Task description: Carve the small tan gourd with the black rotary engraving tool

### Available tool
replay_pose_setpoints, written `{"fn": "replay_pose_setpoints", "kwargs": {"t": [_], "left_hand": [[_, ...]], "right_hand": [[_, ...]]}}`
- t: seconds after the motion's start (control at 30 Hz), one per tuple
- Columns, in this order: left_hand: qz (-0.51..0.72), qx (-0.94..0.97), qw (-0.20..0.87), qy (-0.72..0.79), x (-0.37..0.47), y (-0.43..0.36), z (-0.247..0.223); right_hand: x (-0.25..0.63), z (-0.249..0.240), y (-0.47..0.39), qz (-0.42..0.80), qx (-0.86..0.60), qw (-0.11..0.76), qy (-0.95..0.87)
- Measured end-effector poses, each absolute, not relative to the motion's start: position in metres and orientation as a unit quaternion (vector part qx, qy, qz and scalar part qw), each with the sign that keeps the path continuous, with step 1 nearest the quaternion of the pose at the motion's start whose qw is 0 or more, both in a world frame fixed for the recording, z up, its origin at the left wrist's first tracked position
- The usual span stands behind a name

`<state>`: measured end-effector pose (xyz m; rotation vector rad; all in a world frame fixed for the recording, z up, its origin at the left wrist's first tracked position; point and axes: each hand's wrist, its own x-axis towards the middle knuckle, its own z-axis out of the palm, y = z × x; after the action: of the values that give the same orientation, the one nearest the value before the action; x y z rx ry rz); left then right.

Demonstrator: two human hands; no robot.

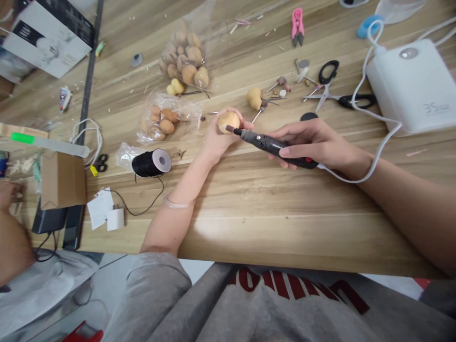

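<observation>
In my left hand (pixel 215 142) is a small gourd (pixel 228 121), pale yellow and rounded, held just above the wooden table (pixel 256 204). My right hand (pixel 309 140) grips a black rotary tool (pixel 269 145) like a pen. Its brown sanding tip reaches the gourd's face; whether it touches cannot be made out. A white cable (pixel 342 179) leads from the tool's rear, over my right wrist, toward a white power bank (pixel 413 90). Just beyond my hands lie another small gourd (pixel 254 99) and several loose rotary bits (pixel 280 85).
Bags of gourds (pixel 188 57) and brown gourds (pixel 164 118) lie at the back left. Nearer are a black cord spool (pixel 151 163) and a white adapter (pixel 115 219). Scissors (pixel 326 92) and pink nippers (pixel 297 26) lie back right. A co-worker's arm (pixel 12 232) shows at far left.
</observation>
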<state>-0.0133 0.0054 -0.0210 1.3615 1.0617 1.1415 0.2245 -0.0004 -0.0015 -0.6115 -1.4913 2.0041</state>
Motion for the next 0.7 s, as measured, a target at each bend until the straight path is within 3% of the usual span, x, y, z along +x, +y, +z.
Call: {"fn": "replay_pose_setpoints", "kwargs": {"t": [0.47, 0.7], "left_hand": [[0.484, 0.593, 0.444, 0.466, -0.0154, 0.0072, -0.0252], [0.472, 0.581, 0.475, 0.463, -0.0163, 0.0066, -0.0264]], "right_hand": [[0.224, -0.0011, -0.0007, 0.742, -0.256, 0.311, -0.535], [0.2234, -0.0005, -0.0014, 0.749, -0.24, 0.294, -0.543]]}}
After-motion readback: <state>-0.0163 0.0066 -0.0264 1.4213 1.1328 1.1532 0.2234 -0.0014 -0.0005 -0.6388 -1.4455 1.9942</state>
